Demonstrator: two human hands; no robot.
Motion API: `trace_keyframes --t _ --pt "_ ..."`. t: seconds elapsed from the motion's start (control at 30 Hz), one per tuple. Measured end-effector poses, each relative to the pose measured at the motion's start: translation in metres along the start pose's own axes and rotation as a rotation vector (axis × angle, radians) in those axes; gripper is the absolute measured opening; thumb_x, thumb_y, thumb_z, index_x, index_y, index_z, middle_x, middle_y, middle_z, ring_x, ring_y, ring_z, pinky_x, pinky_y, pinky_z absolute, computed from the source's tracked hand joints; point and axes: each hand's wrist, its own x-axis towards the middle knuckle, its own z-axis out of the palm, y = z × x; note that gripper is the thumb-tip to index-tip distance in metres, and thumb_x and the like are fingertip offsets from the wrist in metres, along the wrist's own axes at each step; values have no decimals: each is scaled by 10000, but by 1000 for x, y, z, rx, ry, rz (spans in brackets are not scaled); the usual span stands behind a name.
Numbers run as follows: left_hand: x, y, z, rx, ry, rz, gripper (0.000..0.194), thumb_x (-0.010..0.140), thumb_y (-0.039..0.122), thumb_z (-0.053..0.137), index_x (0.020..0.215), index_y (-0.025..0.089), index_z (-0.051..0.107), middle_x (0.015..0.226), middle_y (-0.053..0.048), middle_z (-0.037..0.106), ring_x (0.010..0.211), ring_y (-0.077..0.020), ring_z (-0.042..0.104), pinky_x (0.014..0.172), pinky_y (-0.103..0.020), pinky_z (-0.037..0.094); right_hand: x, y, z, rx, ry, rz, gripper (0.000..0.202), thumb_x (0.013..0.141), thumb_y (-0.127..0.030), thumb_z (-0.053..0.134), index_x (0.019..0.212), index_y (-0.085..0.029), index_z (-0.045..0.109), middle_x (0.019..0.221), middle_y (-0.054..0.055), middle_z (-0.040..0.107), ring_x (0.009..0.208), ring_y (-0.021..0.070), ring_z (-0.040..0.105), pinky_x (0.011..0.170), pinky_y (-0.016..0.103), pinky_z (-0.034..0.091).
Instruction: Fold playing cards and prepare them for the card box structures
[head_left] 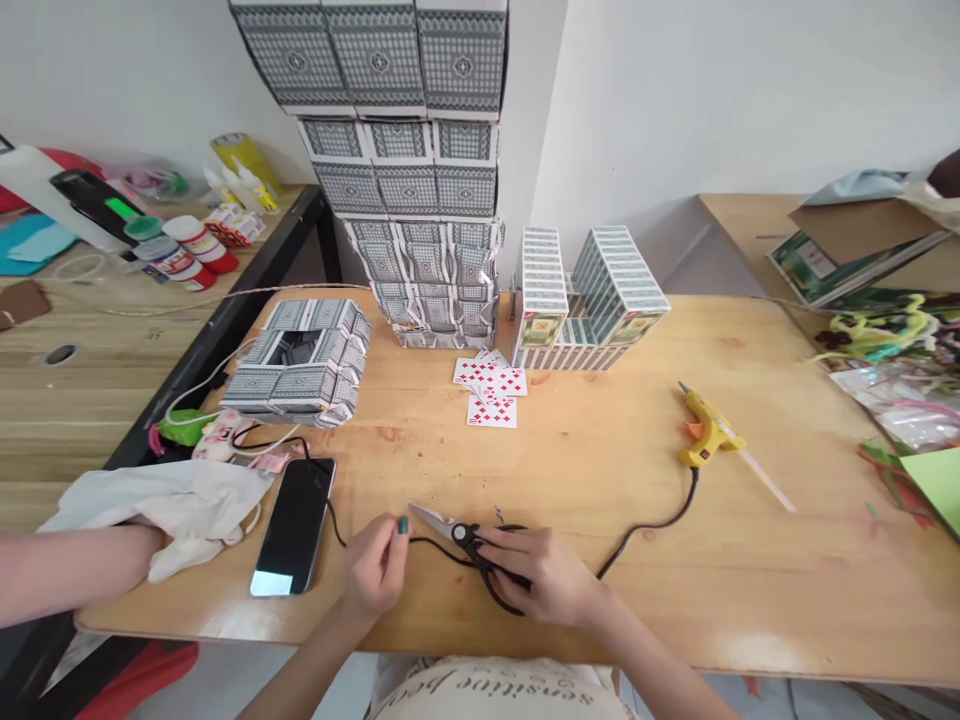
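Observation:
Near the table's front edge, my right hand rests over the black handles of a pair of scissors, its fingers wrapped on them. The blades point left and look slightly parted. Just left of the tips, my left hand is closed in a pinch; what it holds, if anything, is too small to make out. A black cable runs between the hands. Further back lie several playing cards, face up, in front of a tall stack of patterned card blocks.
A phone lies left of my left hand, beside a white cloth and another person's arm. A yellow glue gun lies to the right. Card structures and stacked card boxes stand at the back.

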Motion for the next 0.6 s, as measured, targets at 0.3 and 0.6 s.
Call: trace_keyframes --t 0.3,0.6 --pt "60 51 53 -202 -475 290 188 880 207 389 1043 183 482 873 -55 575 829 -170 529 752 -301 446 3 -7 3 -63 -100 30 345 810 -154 439 1100 -253 598 965 5 687 727 130 643 588 205 477" --pt "56 45 53 26 -636 419 292 912 228 322 680 174 492 695 -31 535 693 -158 478 690 -297 400 0 -4 13 -182 -91 32 240 832 -145 403 908 -204 623 804 20 668 647 147 573 506 248 381"
